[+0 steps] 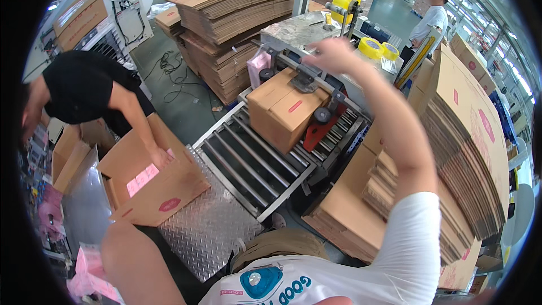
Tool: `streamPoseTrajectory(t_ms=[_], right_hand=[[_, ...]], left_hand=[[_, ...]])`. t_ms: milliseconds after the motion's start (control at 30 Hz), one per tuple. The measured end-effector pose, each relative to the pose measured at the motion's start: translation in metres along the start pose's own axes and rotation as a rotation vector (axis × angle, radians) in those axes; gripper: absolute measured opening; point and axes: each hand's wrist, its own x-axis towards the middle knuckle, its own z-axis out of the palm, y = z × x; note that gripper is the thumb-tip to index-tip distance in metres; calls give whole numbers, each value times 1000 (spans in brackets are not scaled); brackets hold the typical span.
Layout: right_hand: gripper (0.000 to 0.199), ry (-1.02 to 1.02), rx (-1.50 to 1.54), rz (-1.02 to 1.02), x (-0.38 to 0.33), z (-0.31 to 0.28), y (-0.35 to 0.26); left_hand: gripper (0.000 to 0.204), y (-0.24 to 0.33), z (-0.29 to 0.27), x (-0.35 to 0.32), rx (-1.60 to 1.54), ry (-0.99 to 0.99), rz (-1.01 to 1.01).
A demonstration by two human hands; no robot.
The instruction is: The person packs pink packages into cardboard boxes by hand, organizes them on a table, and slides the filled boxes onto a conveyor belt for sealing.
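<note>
Above the taping machine's edge (309, 73), blurred right hand (333, 56), grip unclear; bare rollers (241, 168) beside the carton (282, 108).

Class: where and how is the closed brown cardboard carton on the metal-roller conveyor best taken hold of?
Probably flat palms on opposite side walls at the near end, coming over the bare metal rollers: that end of the boxy brown cardboard carton stands free and shows no handle, while a dark metal machine head covers part of its top.
</note>
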Motion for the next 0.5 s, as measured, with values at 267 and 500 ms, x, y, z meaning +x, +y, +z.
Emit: streamPoseTrajectory(t_ms=[267, 500], right_hand=[[69, 109, -351, 772, -249, -101, 131], [31, 368, -466, 611, -297, -77, 83]], left_hand=[[36, 126, -61, -76, 129, -34, -5], [41, 192, -107, -183, 296, -21, -157]])
